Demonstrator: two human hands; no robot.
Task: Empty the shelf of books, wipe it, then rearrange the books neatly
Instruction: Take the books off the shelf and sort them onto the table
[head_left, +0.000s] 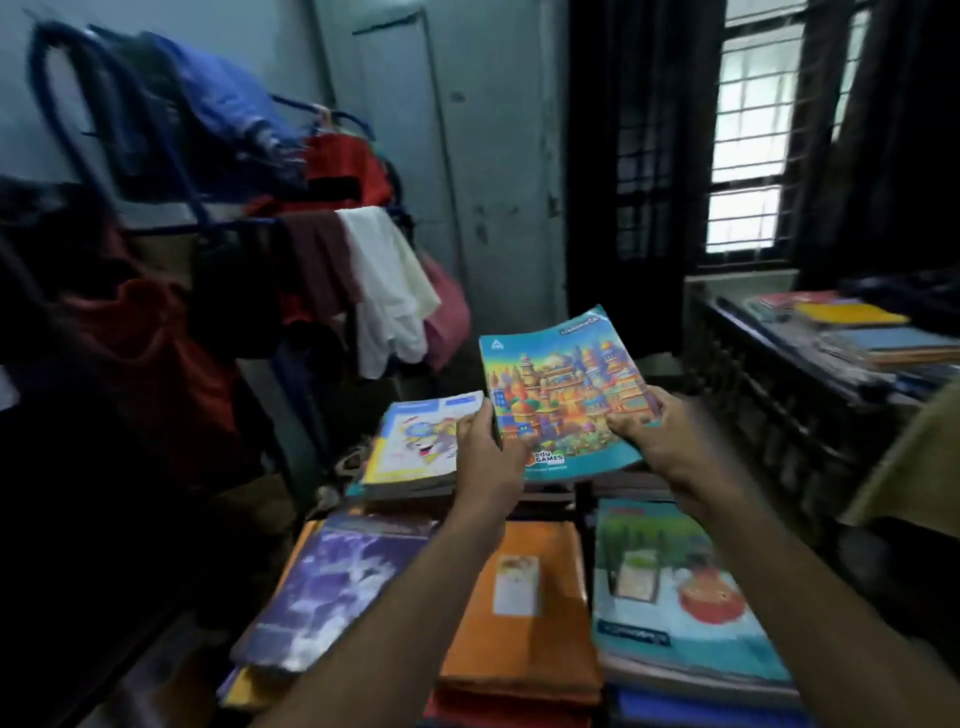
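I hold a teal book with a colourful city cover (561, 379) up in front of me with both hands. My left hand (485, 452) grips its left edge, and my right hand (652, 431) grips its lower right edge. Below and around it lie stacks of books: a white-covered stack (415, 447) to the left, a purple book (332, 582), an orange book (519, 613) and a teal picture book (675, 597) nearer to me. The dark shelf (779, 395) stands at the right, with more books (862, 332) lying flat on top.
A blue clothes rack (197, 208) draped with clothes and bags fills the left side. A pale door (441, 156) is behind the books. A barred window (753, 130) with dark curtains is at the upper right.
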